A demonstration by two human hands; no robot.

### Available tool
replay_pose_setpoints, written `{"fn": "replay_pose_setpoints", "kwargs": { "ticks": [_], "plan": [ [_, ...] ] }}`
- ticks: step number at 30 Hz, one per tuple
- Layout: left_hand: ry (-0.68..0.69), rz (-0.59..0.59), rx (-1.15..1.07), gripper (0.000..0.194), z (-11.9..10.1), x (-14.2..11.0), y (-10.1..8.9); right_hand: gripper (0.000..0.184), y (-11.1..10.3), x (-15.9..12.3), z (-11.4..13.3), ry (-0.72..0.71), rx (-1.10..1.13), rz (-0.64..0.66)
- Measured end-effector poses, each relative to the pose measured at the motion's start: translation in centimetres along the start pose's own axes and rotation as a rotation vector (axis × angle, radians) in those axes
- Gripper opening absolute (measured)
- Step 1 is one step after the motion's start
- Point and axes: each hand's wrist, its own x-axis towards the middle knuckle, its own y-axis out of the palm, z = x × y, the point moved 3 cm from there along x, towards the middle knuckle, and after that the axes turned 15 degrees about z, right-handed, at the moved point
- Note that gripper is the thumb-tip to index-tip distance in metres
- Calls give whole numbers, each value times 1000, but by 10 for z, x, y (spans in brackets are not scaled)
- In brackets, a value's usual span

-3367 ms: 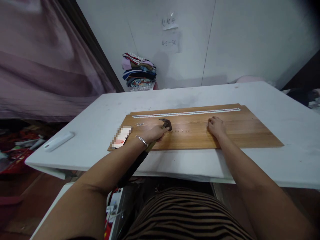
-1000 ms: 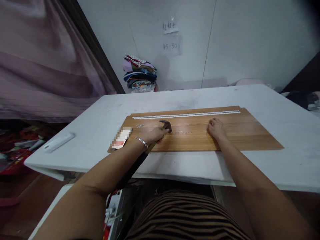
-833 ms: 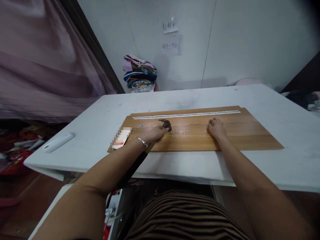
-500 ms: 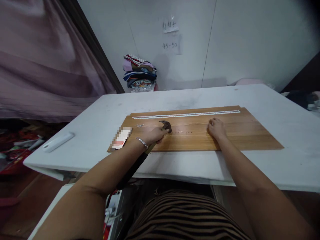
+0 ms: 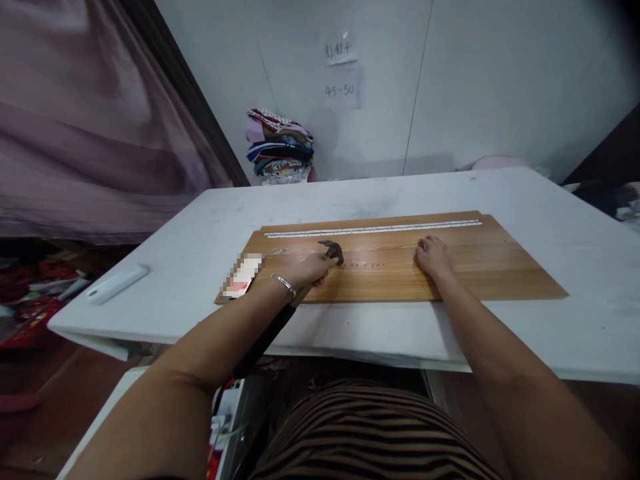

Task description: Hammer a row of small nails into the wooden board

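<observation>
My left hand (image 5: 311, 269) is wrapped round a claw hammer (image 5: 333, 251), close behind its dark metal head. The hammer's handle runs back under my left forearm, and its head is low over the wooden board (image 5: 495, 273). A row of small dark nail heads or marks (image 5: 370, 265) runs along the board to the right of the hammer head. Farther right, my right hand (image 5: 433, 257) rests on the board with its fingers curled in; whether anything is inside them is hidden. Several loose nails (image 5: 280, 251) lie on the board beyond my left hand.
Two pale measuring strips (image 5: 373, 229) lie along the board's far side. A partly blurred card (image 5: 243, 277) is at its left end. The board lies on a white table (image 5: 175, 233), with a white elongated object (image 5: 117, 283) at left. Folded cloths (image 5: 280, 147) are stacked by the wall.
</observation>
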Motion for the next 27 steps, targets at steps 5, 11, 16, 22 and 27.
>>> {"fn": "replay_pose_setpoints", "kwargs": {
  "ticks": [5,11,16,22,27],
  "plan": [
    [-3,-1,13,37,-1,-1,1,37,0,0,1,2,-3,5],
    [23,10,-17,35,-7,-4,-2,37,0,0,1,-1,-13,5],
    [12,2,-7,38,-5,-4,-1,38,0,1,0,4,-2,12],
    [-23,5,5,38,-2,-2,3,37,0,0,1,19,-14,23],
    [8,9,1,34,-5,-3,2,39,1,0,1,13,-8,6]
  ]
}}
